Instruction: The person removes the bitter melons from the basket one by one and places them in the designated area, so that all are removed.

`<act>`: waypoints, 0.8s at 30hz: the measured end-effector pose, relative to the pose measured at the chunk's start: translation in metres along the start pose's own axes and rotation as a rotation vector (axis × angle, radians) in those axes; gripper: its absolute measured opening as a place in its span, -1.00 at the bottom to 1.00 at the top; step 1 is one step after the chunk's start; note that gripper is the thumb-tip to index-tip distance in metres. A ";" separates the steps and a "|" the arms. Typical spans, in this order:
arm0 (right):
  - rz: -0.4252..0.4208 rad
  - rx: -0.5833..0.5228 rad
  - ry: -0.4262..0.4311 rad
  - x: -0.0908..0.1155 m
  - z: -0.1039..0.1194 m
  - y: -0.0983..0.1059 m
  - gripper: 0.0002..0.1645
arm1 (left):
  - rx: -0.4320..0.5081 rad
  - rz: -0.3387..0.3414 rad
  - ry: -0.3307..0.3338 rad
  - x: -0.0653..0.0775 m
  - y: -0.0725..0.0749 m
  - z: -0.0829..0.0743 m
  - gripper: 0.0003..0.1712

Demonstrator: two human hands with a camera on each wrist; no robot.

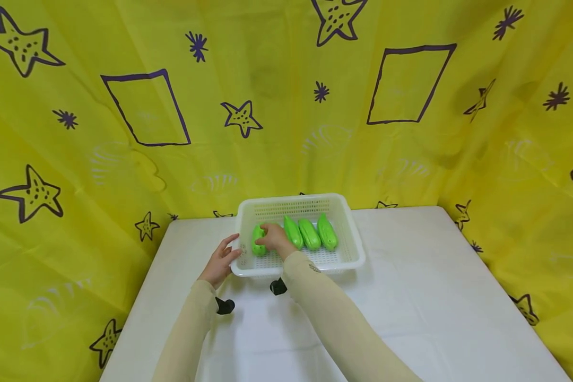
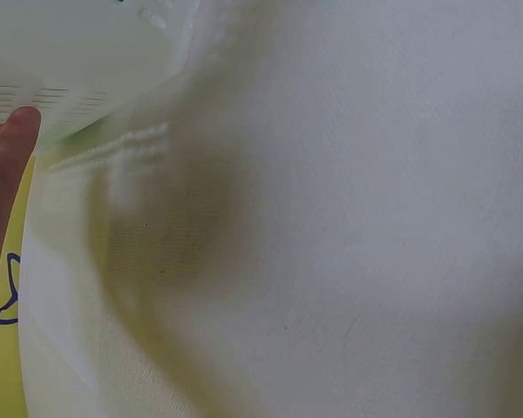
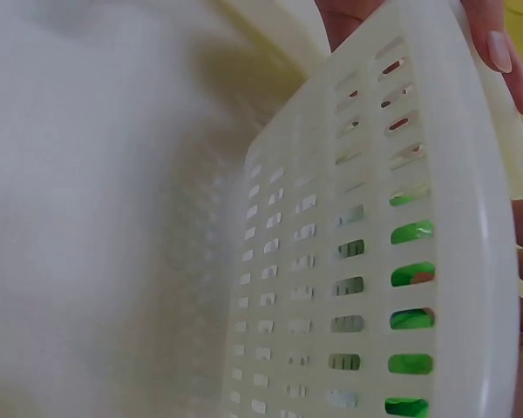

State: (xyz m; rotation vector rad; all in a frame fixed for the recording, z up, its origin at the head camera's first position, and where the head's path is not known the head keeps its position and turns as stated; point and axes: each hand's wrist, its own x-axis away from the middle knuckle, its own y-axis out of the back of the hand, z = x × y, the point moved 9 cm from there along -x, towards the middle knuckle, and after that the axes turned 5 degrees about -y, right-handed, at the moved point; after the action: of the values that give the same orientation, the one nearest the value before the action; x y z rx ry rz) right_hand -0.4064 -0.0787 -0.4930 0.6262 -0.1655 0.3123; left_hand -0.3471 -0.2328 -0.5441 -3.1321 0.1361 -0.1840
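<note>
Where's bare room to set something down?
Most: white table right of the basket, bordered by right sleeve and yellow curtain. Smaller: between the right and left sleeve, in front of the basket. Crowded: basket's interior, right hand at the leftmost green piece, three more visible; left hand at left rim.

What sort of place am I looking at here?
Probably a makeshift indoor work booth: a yellow curtain with star drawings stands behind and beside a white table, which bears a plastic basket of long green objects.
</note>
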 end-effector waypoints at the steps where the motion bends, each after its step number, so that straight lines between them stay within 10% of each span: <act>1: -0.001 0.003 0.000 0.000 -0.001 0.000 -0.28 | -0.001 0.001 0.000 0.000 0.000 0.000 -0.33; 24: 0.034 -0.225 -0.110 -0.007 -0.013 0.000 -0.29 | -0.006 0.000 0.015 0.000 -0.001 0.000 -0.34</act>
State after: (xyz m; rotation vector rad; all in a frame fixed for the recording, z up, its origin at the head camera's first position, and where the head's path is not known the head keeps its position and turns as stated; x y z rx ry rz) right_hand -0.4118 -0.0726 -0.5053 0.4185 -0.3125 0.2873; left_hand -0.3471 -0.2322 -0.5441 -3.1376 0.1365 -0.2077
